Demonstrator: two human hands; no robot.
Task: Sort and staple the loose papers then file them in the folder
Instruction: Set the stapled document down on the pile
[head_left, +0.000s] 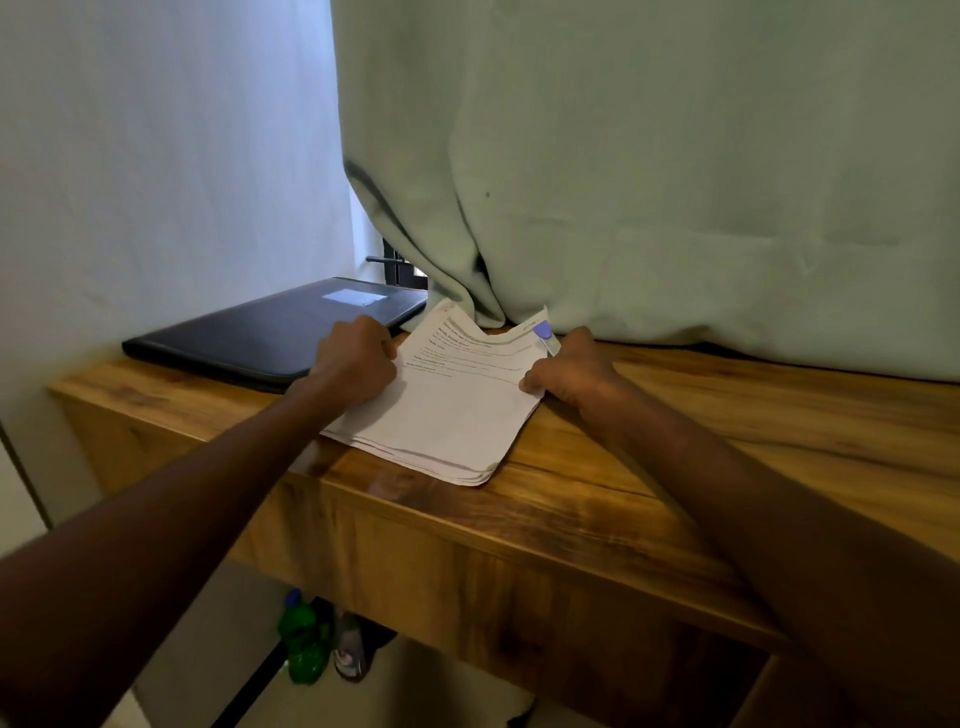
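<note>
A stack of white printed papers (447, 415) lies on the wooden desk (649, 483), its far edge bent upward. My left hand (356, 361) grips the stack's left edge with curled fingers. My right hand (569, 371) pinches the right edge, thumb on top. A small purple and clear stapler (545, 335) pokes out just beyond my right hand at the papers' far right corner; whether the hand holds it is hidden. A closed black folder (270, 330) with a pale label lies flat at the far left of the desk.
A pale green curtain (649, 171) hangs down onto the desk's back edge, right behind the papers. A white wall stands at the left. Under the desk sit a green bottle (304, 644) and a grey bottle (353, 649) on the floor.
</note>
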